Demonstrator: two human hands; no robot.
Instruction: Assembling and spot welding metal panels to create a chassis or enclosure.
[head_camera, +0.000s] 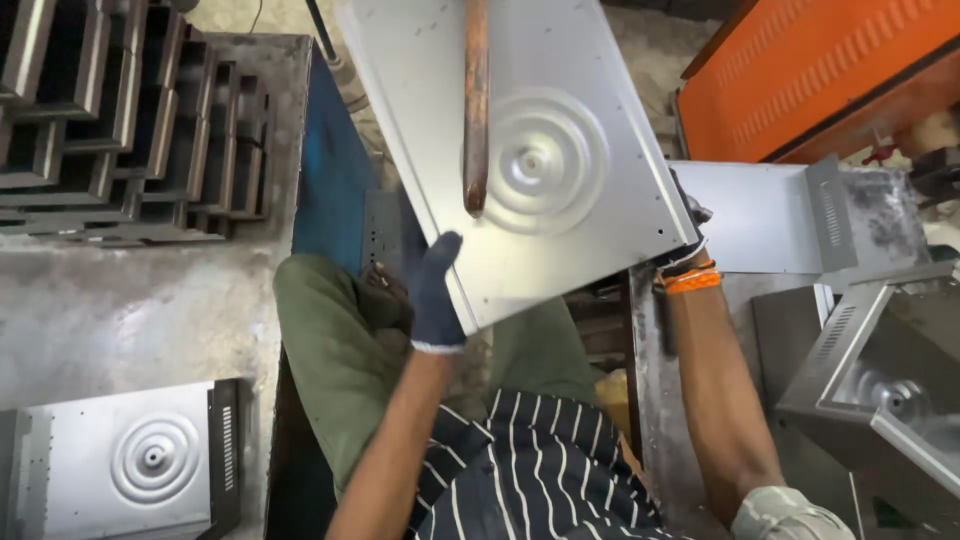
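I hold a flat silver metal sheet (560, 110) with pressed concentric rings up in front of me. My left hand (436, 295), in a dark blue glove, grips its near left corner. My right hand (688, 235), also gloved with orange bands at the wrist, holds the sheet's right corner and is mostly hidden behind it. A rusty brown metal bar (476, 100) runs down over the sheet, its tip ending near the rings.
A similar ringed sheet (130, 460) lies at the lower left. Dark stacked metal frames (120, 110) fill the upper left. An orange machine cover (800, 70) is upper right, with bent sheet-metal housings (880, 370) on the right. A blue machine side (330, 170) stands ahead of my knees.
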